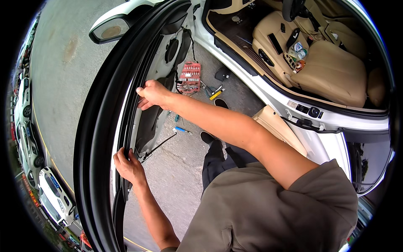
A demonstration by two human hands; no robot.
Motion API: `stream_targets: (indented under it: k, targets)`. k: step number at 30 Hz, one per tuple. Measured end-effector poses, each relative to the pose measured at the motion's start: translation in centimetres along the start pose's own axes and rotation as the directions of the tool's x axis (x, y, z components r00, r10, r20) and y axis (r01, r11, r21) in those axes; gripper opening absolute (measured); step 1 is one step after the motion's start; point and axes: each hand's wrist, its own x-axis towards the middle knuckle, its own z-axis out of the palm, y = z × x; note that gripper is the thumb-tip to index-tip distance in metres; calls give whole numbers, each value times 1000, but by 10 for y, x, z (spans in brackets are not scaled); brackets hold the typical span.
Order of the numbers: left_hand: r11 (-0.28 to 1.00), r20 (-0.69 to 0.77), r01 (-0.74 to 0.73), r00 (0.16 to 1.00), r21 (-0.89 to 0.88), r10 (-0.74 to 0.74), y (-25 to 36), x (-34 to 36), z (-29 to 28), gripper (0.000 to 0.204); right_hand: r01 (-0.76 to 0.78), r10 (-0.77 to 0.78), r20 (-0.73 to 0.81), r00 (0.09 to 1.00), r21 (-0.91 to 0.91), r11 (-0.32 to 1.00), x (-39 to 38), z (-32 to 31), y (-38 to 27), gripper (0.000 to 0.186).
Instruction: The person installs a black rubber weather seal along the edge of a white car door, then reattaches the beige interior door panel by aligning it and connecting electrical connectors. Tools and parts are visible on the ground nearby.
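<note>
My right hand (153, 94) grips the black trim strip (128, 134) along the window edge of an open white car door, its thumb and fingers at the strip's upper part. My left hand (129, 168) holds the same strip lower down, fingers bent over it. The door's inner face (171, 50) is bare of its panel, showing a black speaker, dark sheeting and hanging cables. The outer side of the strip is partly hidden under my fingers.
A red socket case (191, 71) and several loose tools (181, 129) lie on the pavement by my shoes. The car's cabin with beige seat (323, 73) is at the right, a beige panel (273, 126) below it. Parked cars (54, 195) line the left.
</note>
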Motion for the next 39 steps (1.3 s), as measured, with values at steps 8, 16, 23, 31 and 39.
stream_targets:
  k: [8,16,23,31,39]
  targets:
    - [990,-46,-82,995,113,87,-5,-75,17,20,-26,25,8,1000,105,994,-58,-24,20,32]
    - [981,-232,-145,957,132,173,1,-90,3,24,-131,29,285,958,343,930,-71,-52,45,27]
    - [990,-209,-138,969,3,135,0,-98,4,36,-125,16,286,958,367,922,-70,-58,51,29]
    - [999,-34,-47,998,21,48,10,-102,1,40,-108,15,268,963,337,935,-81,-65,47,28]
    - [977,9,-122,992,-173,125,12,-110,-3,31,-129,-93,487,869,403,906,-102,-100,43,25]
